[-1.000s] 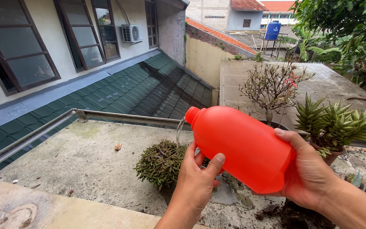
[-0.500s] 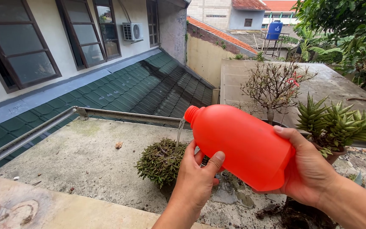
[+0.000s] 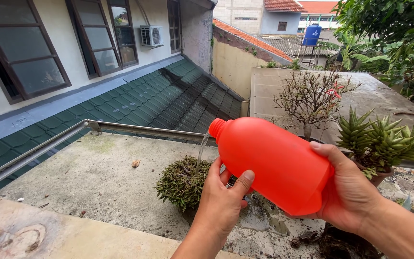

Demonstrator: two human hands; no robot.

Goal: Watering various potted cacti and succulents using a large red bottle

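Both my hands hold a red plastic bottle (image 3: 269, 163), tilted with its open neck pointing left. My left hand (image 3: 224, 201) grips it from below near the front. My right hand (image 3: 348, 192) clasps its base. A thin stream of water (image 3: 201, 151) runs from the neck down onto a low, dense green-brown plant (image 3: 180, 182) on the concrete ledge (image 3: 97, 177).
A spiky green succulent in a pot (image 3: 384, 141) and a bare twiggy shrub (image 3: 310, 98) stand to the right. A metal rail (image 3: 39, 151) edges the ledge, with a green tiled roof (image 3: 168, 103) beyond. A wet patch (image 3: 259, 220) lies below the bottle.
The bottle and both hands stay almost still. The water stream keeps falling on the low plant. The view has shifted slightly.
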